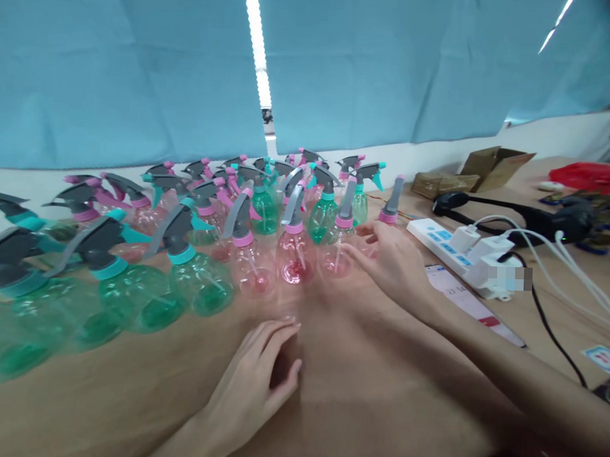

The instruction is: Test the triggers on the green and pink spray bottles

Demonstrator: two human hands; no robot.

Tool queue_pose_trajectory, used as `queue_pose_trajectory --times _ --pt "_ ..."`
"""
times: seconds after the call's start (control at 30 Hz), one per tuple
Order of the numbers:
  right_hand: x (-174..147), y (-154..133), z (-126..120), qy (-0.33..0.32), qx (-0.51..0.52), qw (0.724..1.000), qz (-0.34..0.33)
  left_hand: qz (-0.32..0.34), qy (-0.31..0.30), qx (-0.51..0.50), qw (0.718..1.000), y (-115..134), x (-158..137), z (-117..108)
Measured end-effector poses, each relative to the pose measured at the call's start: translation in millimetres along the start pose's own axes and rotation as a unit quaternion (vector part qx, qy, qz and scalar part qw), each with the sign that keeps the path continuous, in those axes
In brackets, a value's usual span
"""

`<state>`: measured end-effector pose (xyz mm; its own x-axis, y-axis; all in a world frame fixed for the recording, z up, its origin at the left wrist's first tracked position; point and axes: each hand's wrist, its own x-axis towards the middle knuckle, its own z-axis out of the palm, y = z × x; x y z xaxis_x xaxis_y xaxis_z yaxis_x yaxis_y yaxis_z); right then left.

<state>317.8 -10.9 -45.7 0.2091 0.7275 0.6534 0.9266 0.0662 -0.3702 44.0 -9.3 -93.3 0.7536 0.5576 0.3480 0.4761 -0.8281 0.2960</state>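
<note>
Spray bottles with grey trigger heads crowd the table. My right hand (pixel 391 255) is at the right end of the front row. Its thumb lies against the front of a clear pink spray bottle (pixel 335 257), and its bent fingers reach that bottle's right side. Just beyond this hand, another pink-collared spray bottle (pixel 388 215) shows only its top; its body is hidden. My left hand (pixel 253 370) rests low over the tabletop, holding nothing, thumb and fingers apart. In front of it stand a pink bottle (pixel 295 255) and a green bottle (pixel 203 285), both upright.
To the right lie a white power strip (pixel 442 243) with plugged-in chargers and cables, a phone (pixel 470 304), and a black headband-like device (pixel 510 216). Behind them are an open cardboard box (pixel 492 168) and a red bag (pixel 591 176). A blue sheet (pixel 165 70) covers the wall.
</note>
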Motion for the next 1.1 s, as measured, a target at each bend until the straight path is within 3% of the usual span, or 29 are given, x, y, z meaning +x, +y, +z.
queue_pose_trajectory --times 0.2,0.37,0.6,0.87,1.1 --pt "7 1 13 0.001 0.005 1.000 0.026 -0.002 0.022 -0.008 1.000 7 5 -1" --pt "20 -9 17 -0.043 0.047 0.996 0.070 -0.009 0.037 -0.022 0.999 8 10 -1" --pt "20 -6 23 -0.076 0.037 0.992 0.094 -0.121 0.013 -0.125 0.985 17 41 -9" --pt "-1 -16 1 -0.095 0.026 0.992 0.079 -0.160 0.105 -0.330 0.924 29 98 -15" --pt "-39 -48 -5 -0.111 0.055 0.992 -0.015 -0.123 0.120 -0.337 0.926 43 106 -28"
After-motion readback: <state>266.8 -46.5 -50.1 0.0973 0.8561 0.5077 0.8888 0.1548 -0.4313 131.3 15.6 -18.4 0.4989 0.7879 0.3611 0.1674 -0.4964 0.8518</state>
